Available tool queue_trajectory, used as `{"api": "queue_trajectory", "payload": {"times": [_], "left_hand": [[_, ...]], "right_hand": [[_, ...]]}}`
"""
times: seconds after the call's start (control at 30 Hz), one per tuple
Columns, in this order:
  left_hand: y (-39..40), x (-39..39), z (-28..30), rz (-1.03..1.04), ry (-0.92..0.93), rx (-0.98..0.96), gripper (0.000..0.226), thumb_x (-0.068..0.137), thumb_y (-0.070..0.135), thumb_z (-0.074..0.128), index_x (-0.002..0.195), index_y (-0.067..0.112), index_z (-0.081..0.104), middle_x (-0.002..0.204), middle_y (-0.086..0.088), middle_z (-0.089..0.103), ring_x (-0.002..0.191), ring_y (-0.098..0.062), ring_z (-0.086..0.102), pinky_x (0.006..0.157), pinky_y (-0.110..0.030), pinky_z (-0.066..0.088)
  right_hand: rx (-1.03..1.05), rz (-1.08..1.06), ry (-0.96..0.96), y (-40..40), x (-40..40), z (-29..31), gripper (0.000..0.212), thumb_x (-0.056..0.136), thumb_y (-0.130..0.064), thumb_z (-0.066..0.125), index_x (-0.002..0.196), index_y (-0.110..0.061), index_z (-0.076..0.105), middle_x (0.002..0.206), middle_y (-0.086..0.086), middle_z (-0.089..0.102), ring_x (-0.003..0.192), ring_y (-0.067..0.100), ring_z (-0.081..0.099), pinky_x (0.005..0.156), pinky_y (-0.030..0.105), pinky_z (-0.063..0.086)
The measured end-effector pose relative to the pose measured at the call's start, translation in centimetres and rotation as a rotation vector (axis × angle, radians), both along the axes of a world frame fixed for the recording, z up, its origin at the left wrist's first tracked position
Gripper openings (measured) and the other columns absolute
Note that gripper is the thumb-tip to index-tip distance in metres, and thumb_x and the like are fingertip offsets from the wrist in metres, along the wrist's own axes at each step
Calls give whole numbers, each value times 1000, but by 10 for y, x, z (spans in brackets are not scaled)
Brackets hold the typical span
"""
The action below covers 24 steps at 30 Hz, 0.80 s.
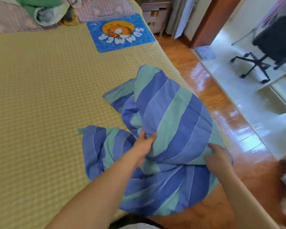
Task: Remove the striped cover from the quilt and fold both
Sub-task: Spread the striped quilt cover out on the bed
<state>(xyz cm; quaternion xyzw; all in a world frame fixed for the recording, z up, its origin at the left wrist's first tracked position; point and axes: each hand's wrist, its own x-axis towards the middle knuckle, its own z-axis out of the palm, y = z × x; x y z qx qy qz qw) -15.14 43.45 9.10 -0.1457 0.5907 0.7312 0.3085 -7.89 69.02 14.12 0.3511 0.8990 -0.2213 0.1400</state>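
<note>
Bedroom: yellow checked bed (40, 96), striped cover (168, 116) bunched at its right edge.
Left hand (144, 144) grips a raised fold of the cover, fingers (151, 138) curled round the cloth. Right hand (219, 158) presses on the cover's right side, partly tucked into the fabric; part of the cover overhangs the wooden floor (221, 100).

Lying bunched on the near right corner of the yellow checked bed sheet (40, 96), partly hanging over the edge above the glossy wooden floor (221, 103): blue-and-green striped quilt cover (168, 116). Gripping its left fold: left hand (144, 146). Resting on its right edge: right hand (219, 158). Lying behind, at the bed's far right: blue rectangular "SUMMER" mat (120, 33). Standing far right, beyond the doorway: black wheeled office chair (271, 47).
</note>
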Motion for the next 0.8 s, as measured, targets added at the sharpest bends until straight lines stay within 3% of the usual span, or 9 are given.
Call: {"api": "queue_trajectory", "payload": {"times": [0.1,0.2,0.27,0.33,0.4,0.47,0.6,0.7,0.8], "left_hand": [[64,14,18,-217,160,-17,53,98,23,58,145,37,39,107,11,71,93,-4,67,89,-34,54],[89,56,24,-562,183,100,63,96,8,56,150,32,34,84,0,63,79,-10,55,75,-34,47],[79,79,16,-806,145,52,62,97,6,57,151,29,36,86,4,57,86,-11,53,83,-29,46],[57,85,5,-966,219,-146,45,98,19,61,142,24,53,91,4,60,87,-8,55,89,-24,47],[28,70,-3,-789,192,-393,17,94,27,63,107,22,71,80,10,64,73,-5,57,77,-24,50],[6,36,-8,-406,81,-555,21,92,32,60,80,17,67,70,5,62,69,-13,58,70,-30,47],[-1,-27,-14,305,-71,-443,52,86,47,68,117,6,61,119,-14,65,115,-32,61,101,-47,47],[3,-44,-24,313,-276,-511,88,82,41,77,148,8,30,137,-11,50,125,-37,51,106,-53,43],[-2,-38,-34,120,-527,-219,52,100,26,59,144,2,44,137,-17,58,122,-38,57,95,-51,50]], "right_hand": [[-370,3,266,-38,-11,15,68,86,-48,67,145,-23,45,147,-3,46,134,13,43,112,33,34],[-263,86,258,-41,-37,22,104,71,-71,65,155,-29,20,154,-9,34,139,13,35,114,38,31],[-84,50,225,-23,-47,16,83,84,-50,67,152,-23,26,148,7,46,134,30,45,102,44,40],[-90,9,258,-5,-39,3,35,94,-26,61,127,-21,52,115,14,66,111,37,60,80,39,43],[-252,-55,311,12,-11,-13,15,96,-12,59,106,-21,63,97,3,70,102,27,64,79,37,45],[-498,-209,381,27,23,-13,19,97,-5,57,105,-17,70,94,-1,74,95,20,67,82,44,54],[-776,-485,347,34,81,3,21,94,-44,52,107,-41,68,105,-8,75,93,14,72,80,39,58],[-882,-577,345,27,102,10,20,96,-42,57,110,-35,69,117,5,71,105,32,68,89,52,53],[-882,-558,402,15,98,32,26,97,-42,57,117,-32,70,117,8,72,104,34,69,89,54,54]]}}
